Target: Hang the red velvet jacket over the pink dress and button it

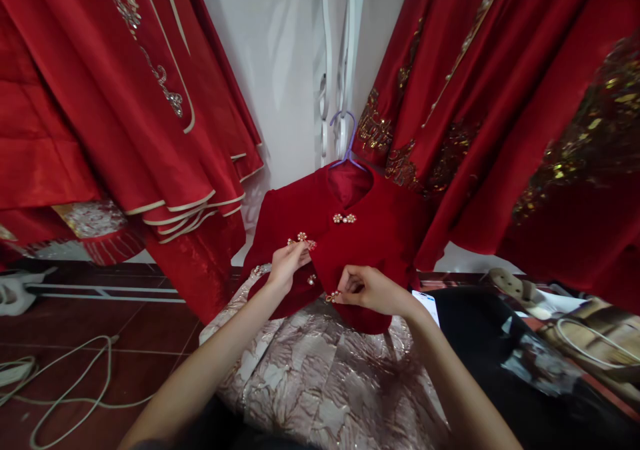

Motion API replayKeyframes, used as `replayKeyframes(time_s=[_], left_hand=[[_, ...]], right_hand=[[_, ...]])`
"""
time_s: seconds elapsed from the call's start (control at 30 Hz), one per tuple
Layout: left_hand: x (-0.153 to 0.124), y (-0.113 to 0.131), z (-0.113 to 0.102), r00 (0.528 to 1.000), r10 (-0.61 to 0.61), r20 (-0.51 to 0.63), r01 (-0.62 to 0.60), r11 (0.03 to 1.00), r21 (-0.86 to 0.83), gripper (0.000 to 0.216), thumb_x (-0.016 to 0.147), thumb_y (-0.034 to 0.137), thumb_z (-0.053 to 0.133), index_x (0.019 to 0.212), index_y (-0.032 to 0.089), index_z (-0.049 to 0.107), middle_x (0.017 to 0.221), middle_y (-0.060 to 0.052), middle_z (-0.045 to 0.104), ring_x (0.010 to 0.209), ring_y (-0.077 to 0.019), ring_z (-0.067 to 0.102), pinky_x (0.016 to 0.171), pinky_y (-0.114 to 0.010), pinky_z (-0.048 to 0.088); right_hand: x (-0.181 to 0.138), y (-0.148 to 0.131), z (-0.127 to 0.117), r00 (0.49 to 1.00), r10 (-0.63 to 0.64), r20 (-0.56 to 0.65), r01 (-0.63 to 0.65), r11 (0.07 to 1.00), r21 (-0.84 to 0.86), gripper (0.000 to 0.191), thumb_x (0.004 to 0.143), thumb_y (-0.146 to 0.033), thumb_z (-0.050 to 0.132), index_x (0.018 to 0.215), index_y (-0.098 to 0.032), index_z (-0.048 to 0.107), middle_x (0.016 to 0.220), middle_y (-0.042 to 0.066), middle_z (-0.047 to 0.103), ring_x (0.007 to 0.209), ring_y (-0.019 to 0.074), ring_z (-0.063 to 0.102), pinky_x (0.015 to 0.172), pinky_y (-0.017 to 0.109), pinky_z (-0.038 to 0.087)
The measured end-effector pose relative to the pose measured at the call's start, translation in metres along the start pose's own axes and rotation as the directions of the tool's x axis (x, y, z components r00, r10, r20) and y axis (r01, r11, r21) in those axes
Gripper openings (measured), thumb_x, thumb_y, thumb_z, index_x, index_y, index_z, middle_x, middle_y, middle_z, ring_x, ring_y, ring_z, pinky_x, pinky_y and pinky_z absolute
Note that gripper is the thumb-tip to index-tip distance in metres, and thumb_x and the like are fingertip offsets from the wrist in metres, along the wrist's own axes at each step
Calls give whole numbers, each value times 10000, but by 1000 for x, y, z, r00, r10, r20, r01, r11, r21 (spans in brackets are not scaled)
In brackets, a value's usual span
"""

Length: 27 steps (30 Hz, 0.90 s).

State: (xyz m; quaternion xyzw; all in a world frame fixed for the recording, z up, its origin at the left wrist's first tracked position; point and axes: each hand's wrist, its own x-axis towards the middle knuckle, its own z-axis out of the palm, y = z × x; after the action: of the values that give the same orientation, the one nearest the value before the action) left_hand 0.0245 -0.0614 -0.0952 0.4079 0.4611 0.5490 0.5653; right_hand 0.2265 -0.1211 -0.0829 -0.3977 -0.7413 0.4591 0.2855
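A dark red jacket (295, 203) hangs on a purple hanger (349, 145) in front of me. Its top flower-shaped bead clasp (345, 219) is joined at the neck; below it the front parts. My left hand (290, 263) is closed at the left front edge, fingers pinched by a beaded clasp (302, 237). With thumb and finger, my right hand (367, 289) pinches the lower clasp (332, 297) on the right front edge. Another bead flower (311, 279) shows between the hands. Beneath the jacket spreads a shiny pinkish patterned skirt (305, 370).
Red embroidered garments hang at left (150, 117) and right (480, 103). A white cable (107, 377) loops over the tiled floor (150, 323). On the right, a black surface (480, 350) holds a crumpled plastic bag (543, 363).
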Motion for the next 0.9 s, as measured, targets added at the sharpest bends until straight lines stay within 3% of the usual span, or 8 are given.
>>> replayKeyframes(time_s=[0.13, 0.2, 0.27, 0.4, 0.5, 0.57, 0.73, 0.9], left_hand=[[-2, 13, 7, 968, -143, 205, 105, 977, 185, 401, 772, 512, 623, 836, 119, 672, 860, -102, 723, 738, -154, 665, 743, -310, 553], [3, 22, 14, 956, -52, 288, -40, 952, 304, 387, 806, 491, 593, 882, 120, 673, 884, -97, 713, 764, -162, 655, 724, -298, 544], [10, 32, 23, 918, 162, 363, -311, 862, 401, 305, 840, 395, 578, 979, 138, 665, 934, -85, 698, 819, -162, 643, 744, -283, 527], [25, 47, 43, 679, 465, 568, -734, 399, 549, 278, 920, 274, 460, 1123, 197, 634, 1012, -76, 623, 917, -172, 583, 838, -317, 485], [28, 54, 54, 536, 498, 681, -795, 26, 606, 259, 924, 279, 460, 1070, 183, 652, 980, -81, 554, 968, -205, 511, 854, -347, 457], [28, 58, 60, 497, 460, 736, -794, -100, 599, 250, 920, 299, 473, 1018, 165, 660, 962, -84, 535, 954, -213, 488, 829, -350, 446], [27, 68, 68, 451, 421, 787, -794, -214, 569, 203, 904, 271, 486, 938, 152, 647, 979, -90, 578, 988, -235, 483, 928, -440, 362], [29, 75, 72, 413, 363, 835, -835, -216, 506, 197, 882, 212, 458, 940, 174, 643, 851, -61, 617, 971, -223, 516, 1106, -544, 141]], right_hand=[[-6, -5, -9, 996, 49, 80, -50, 999, 17, 187, 745, -292, 704, 779, -191, 551, 770, 18, 684, 726, 136, 636, 675, 265, 495], [-11, -7, -14, 988, 67, 137, -71, 997, 23, 200, 740, -302, 709, 780, -193, 546, 779, 18, 695, 730, 138, 644, 660, 258, 492], [-15, -9, -19, 982, 74, 175, -78, 997, 17, 200, 739, -299, 708, 782, -192, 545, 777, 18, 699, 724, 136, 646, 643, 251, 485], [-21, -14, -25, 975, 94, 200, -90, 995, -29, 199, 731, -295, 709, 777, -191, 546, 755, 11, 690, 697, 128, 635, 616, 239, 469], [-26, -18, -28, 972, 111, 208, -99, 993, -67, 207, 721, -301, 718, 762, -189, 548, 726, 4, 675, 664, 120, 616, 591, 235, 456], [-29, -19, -31, 970, 116, 212, -101, 992, -78, 209, 717, -301, 723, 763, -190, 553, 714, 2, 670, 654, 119, 611, 584, 235, 454], [-34, -20, -39, 974, 97, 205, -89, 995, -47, 159, 754, -288, 691, 819, -193, 582, 782, 20, 709, 731, 139, 656, 656, 252, 496], [-35, -20, -42, 987, 74, 142, -69, 997, -40, 181, 792, -303, 652, 932, -194, 615, 837, 31, 723, 804, 154, 676, 721, 279, 528]])
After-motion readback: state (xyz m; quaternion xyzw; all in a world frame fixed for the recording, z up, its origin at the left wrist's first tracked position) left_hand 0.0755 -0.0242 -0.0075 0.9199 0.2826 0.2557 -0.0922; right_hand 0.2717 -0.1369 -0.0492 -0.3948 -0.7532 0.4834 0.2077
